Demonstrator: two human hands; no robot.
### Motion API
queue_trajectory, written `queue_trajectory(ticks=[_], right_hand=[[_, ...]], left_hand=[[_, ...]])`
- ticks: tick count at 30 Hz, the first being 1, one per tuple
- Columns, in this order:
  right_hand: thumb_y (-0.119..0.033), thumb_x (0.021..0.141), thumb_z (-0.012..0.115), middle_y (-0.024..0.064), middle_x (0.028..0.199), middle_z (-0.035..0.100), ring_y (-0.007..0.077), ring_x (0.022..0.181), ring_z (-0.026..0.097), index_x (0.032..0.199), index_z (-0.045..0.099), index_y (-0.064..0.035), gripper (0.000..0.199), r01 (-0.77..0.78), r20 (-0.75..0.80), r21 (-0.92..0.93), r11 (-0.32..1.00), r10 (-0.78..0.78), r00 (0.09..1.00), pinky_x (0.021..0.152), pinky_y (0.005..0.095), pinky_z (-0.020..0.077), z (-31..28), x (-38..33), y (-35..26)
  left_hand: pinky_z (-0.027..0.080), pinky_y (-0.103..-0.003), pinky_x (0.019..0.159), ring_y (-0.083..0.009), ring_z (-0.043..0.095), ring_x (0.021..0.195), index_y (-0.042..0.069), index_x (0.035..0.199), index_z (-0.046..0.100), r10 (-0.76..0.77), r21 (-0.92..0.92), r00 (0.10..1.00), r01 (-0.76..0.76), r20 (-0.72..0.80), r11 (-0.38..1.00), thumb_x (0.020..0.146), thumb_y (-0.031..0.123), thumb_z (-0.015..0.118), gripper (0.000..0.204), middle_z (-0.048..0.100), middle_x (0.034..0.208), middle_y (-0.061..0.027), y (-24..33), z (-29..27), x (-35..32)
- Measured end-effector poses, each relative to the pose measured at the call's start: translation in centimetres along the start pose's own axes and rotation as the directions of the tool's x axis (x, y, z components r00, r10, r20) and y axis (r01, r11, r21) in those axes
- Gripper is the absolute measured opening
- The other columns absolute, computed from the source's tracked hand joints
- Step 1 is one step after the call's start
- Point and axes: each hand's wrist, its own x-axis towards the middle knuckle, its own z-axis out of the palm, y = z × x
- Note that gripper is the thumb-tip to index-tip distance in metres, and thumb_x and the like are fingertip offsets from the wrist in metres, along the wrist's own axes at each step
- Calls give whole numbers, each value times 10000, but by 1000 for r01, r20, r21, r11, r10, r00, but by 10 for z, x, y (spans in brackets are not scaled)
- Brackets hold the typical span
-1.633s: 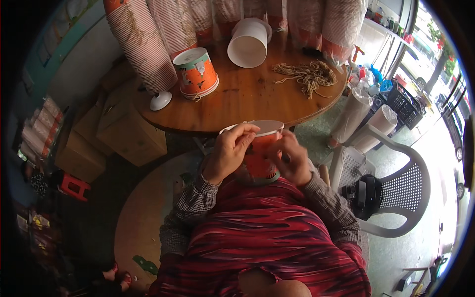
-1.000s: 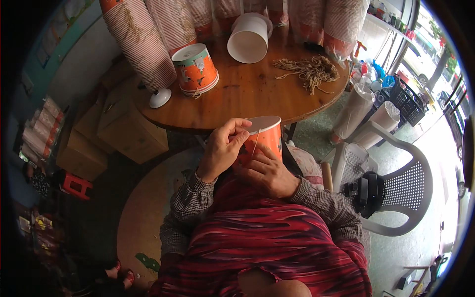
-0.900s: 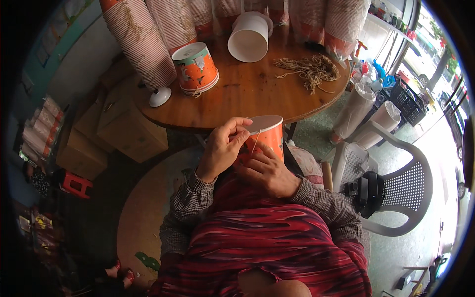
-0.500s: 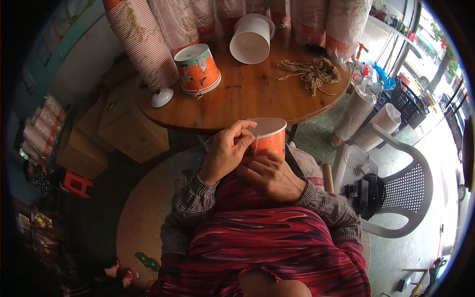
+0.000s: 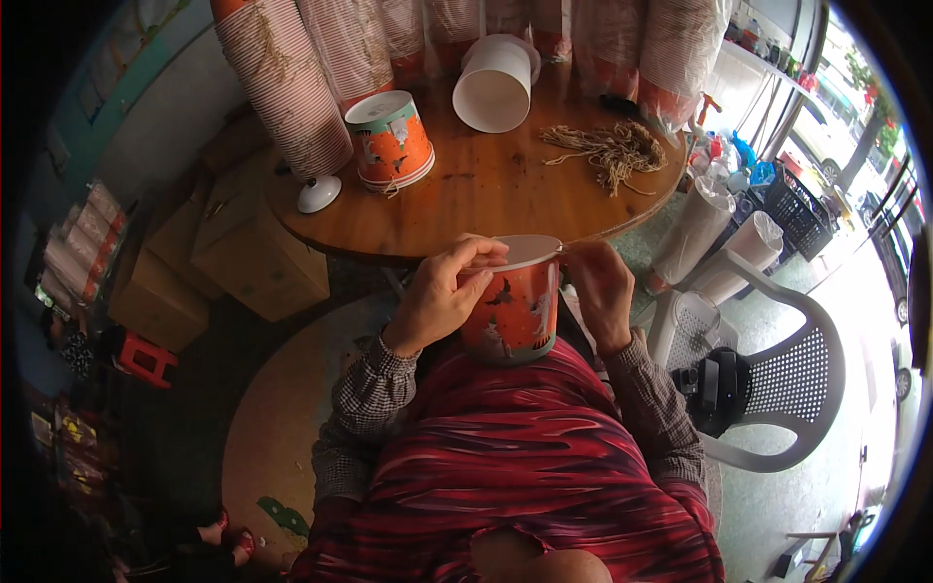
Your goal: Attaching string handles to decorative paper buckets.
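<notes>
Orange paper bucket (image 5: 512, 313) sits upright in the person's lap, just in front of the near edge of the round wooden table (image 5: 486, 189), with a pale lid (image 5: 525, 251) lying across its top. Seen from the head camera, the left hand (image 5: 442, 296) wraps around the bucket's left side, fingers curled over the rim and pressing on the lid's edge. The right hand (image 5: 598, 291) is against the bucket's right side, its fingertips pinched at the lid's rim; what it pinches there is too small to tell. Both forearms wear checked sleeves and come up from a red striped garment (image 5: 515, 466) below.

On the table, well apart from the hands, stands a second orange bucket (image 5: 392, 141) upside down on a short stack, with a small white lid-like piece (image 5: 319, 193) beside it to the left. A white bucket (image 5: 496, 85) lies on its side near the table's far edge, and a bundle of tan cords (image 5: 607, 151) lies to its right. Tall stacks of nested buckets (image 5: 287, 83) lean along the back of the table. A white plastic chair (image 5: 777, 379) stands at the right, and cardboard boxes (image 5: 248, 257) sit on the floor at the left.
</notes>
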Motion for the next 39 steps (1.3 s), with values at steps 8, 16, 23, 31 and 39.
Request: queue_trajectory(ticks=[8, 16, 23, 31, 39], right_hand=[[24, 780, 660, 147, 1064, 606, 267, 988, 597, 867, 588, -9, 118, 192, 89, -133, 972, -181, 979, 879, 340, 471, 12, -10, -8], [23, 755, 650, 183, 1206, 548, 372, 1226, 486, 861, 577, -35, 141, 359, 181, -268, 894, -319, 930, 990, 444, 424, 17, -17, -17], [20, 756, 635, 186, 1178, 573, 339, 1111, 569, 885, 552, -22, 160, 322, 183, -298, 899, -278, 943, 909, 390, 480, 14, -18, -22], [13, 761, 633, 177, 1140, 582, 340, 1083, 576, 890, 552, -30, 158, 323, 190, -310, 894, -275, 943, 887, 392, 486, 15, -17, -19], [-51, 762, 649, 132, 1089, 586, 328, 991, 559, 917, 578, -43, 171, 459, 270, -474, 752, -372, 888, 837, 405, 459, 21, -9, -21]], left_hand=[[509, -292, 791, -222, 635, 954, -12, 972, 641, 182, 279, 983, -178, 10, 944, 856, -40, 592, 129, 634, 1000, -112, 0, -5, 3], [517, -349, 708, -301, 663, 792, 12, 952, 648, 197, 341, 978, -164, -64, 926, 830, 24, 627, 124, 668, 865, -156, 1, 12, 2], [520, -345, 691, -306, 664, 799, 9, 950, 645, 209, 340, 974, -169, -84, 925, 840, 24, 621, 113, 667, 860, -159, 3, 15, 2], [520, -358, 693, -318, 660, 807, 8, 943, 640, 203, 374, 976, -157, -85, 914, 846, 40, 623, 103, 664, 859, -162, 5, 16, 2], [514, -368, 718, -321, 652, 831, 11, 948, 633, 170, 370, 981, -126, -89, 920, 839, 60, 637, 120, 665, 862, -160, 6, 17, 0]])
